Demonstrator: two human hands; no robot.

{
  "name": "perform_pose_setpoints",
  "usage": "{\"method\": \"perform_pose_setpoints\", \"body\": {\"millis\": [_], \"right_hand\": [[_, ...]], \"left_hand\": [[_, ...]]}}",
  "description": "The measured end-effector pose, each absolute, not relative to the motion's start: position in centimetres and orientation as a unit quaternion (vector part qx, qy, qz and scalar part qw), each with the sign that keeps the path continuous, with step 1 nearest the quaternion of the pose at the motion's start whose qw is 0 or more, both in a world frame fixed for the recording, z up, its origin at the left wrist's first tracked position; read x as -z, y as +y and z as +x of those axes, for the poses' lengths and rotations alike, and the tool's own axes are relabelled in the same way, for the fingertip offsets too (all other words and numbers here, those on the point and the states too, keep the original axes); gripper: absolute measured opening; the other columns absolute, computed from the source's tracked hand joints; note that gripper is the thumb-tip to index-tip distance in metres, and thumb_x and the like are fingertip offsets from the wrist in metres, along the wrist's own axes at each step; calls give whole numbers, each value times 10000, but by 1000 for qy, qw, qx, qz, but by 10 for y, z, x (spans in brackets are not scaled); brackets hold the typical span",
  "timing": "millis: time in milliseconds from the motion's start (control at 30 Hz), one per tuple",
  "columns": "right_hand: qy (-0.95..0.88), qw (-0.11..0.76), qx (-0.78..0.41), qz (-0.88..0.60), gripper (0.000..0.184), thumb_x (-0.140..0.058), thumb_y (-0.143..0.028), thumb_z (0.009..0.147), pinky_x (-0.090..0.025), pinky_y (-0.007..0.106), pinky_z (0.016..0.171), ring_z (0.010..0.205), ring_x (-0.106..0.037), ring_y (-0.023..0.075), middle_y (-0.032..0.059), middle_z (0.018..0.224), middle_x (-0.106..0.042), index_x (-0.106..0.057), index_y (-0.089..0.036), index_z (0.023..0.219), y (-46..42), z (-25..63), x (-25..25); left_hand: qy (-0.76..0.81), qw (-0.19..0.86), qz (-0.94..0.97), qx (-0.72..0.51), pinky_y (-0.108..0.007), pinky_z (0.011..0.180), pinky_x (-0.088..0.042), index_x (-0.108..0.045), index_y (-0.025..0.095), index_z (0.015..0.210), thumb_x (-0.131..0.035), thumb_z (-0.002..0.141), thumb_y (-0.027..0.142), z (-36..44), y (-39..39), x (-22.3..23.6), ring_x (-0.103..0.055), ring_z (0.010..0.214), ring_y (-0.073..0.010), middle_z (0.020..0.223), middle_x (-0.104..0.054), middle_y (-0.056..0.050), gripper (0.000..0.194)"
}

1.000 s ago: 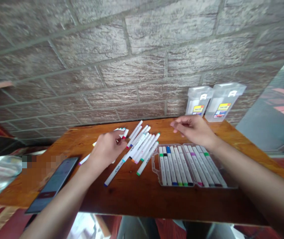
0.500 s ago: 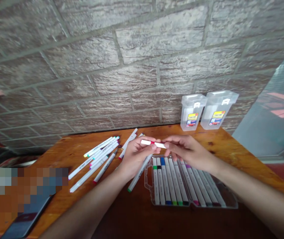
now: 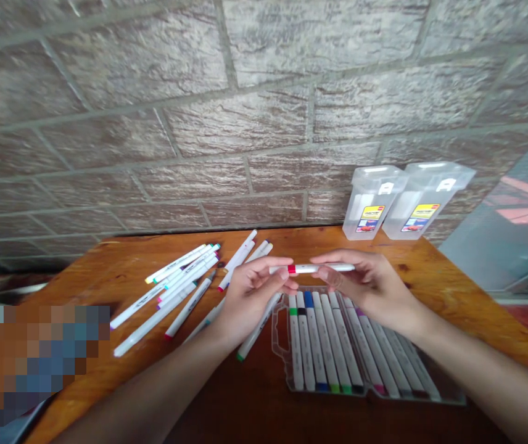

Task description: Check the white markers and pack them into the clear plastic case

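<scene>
A white marker with a red band (image 3: 309,269) is held level between my two hands. My left hand (image 3: 251,295) pinches its left end near the red band. Fingers and thumb of my right hand (image 3: 369,282) close around its right part. Just below and in front lies an open clear plastic case (image 3: 279,336) with a row of white markers (image 3: 324,345) in it, their ends green, black, blue, purple and other colours. My right hand and forearm hide part of that row. A green-ended marker (image 3: 257,333) lies between my left wrist and the case.
Loose white markers (image 3: 185,277) lie in a pile on the wooden table (image 3: 120,265), left of my hands. Two clear lidded containers (image 3: 369,206) with yellow labels stand at the back right, by the stone-patterned wall (image 3: 273,160). A blurred patch covers the lower left.
The marker has turned from slanting to level, and more of its length shows. My right hand has moved slightly right, away from the left. The view has shifted a little.
</scene>
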State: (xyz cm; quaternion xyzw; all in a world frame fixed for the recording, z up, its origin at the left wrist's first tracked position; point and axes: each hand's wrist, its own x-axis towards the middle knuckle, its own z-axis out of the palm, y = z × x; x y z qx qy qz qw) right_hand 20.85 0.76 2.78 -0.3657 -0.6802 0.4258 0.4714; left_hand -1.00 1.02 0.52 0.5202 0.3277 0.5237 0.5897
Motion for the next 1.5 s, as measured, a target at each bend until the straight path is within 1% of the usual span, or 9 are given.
{"method": "perform_pose_setpoints", "body": {"millis": [233,367,533,667,767,967,1200,1333,1500], "right_hand": [[-649,469,-439,-407,230,-796,-366,883,-282,210,354,419,-462,80,-21,583,-648,-772,-168,996,9,208,-20],[-626,468,-456,-425,284,-817,-418,869,-364,224,417,466,-520,109,-4,597,-668,-764,-184,1019,13,216,-15],[-588,498,-516,-374,197,-813,-372,876,-437,245,498,553,-559,133,2,644,-658,-768,-206,972,19,223,-11],[-537,512,-576,-343,120,-819,-292,843,-423,235,488,526,-533,116,-3,637,-637,-779,-200,909,20,222,-16],[-504,510,-610,-338,123,-835,-269,799,-407,228,474,499,-529,109,-3,620,-636,-784,-194,882,19,221,-20],[-480,503,-639,-330,137,-838,-267,780,-378,217,446,473,-530,104,-2,604,-636,-788,-192,882,18,221,-21],[-504,501,-625,-325,105,-820,-256,795,-367,224,452,485,-525,105,-8,604,-615,-774,-189,863,17,222,-21],[-528,501,-605,-324,89,-805,-254,818,-371,242,477,501,-512,115,-17,589,-598,-764,-194,871,18,223,-19],[-563,492,-582,-321,76,-789,-258,840,-360,254,501,519,-505,119,-23,595,-585,-760,-193,866,19,224,-16]], "left_hand": [[348,559,537,-528,-226,732,-616,-782,134,1030,-837,855,289,-11,9,-7,-773,724,-144,800,-815,-52,241],[345,564,536,-525,-258,691,-631,-792,126,1050,-841,845,299,-10,9,-5,-774,717,-167,865,-822,-76,273],[292,611,540,-500,-282,697,-632,-793,139,1147,-812,878,280,-11,6,-6,-770,718,-171,948,-832,-118,304],[224,661,537,-474,-334,762,-639,-784,196,1234,-787,909,312,-14,5,-5,-784,791,-201,1045,-829,-139,344],[207,672,544,-459,-366,788,-632,-768,195,1277,-767,927,339,-15,4,-6,-786,808,-221,1099,-817,-169,378],[201,663,568,-446,-342,789,-615,-751,219,1309,-758,936,299,-16,2,-11,-777,798,-199,1162,-805,-161,381],[190,688,544,-442,-323,786,-590,-780,230,1258,-732,959,347,-17,3,-6,-769,784,-185,1091,-823,-149,325],[182,725,506,-429,-344,771,-595,-800,191,1203,-738,950,328,-17,5,-5,-771,808,-218,1038,-823,-163,294],[177,738,495,-423,-321,732,-600,-815,166,1114,-752,917,271,-17,6,-6,-775,896,-256,1011,-799,-153,232]]}}
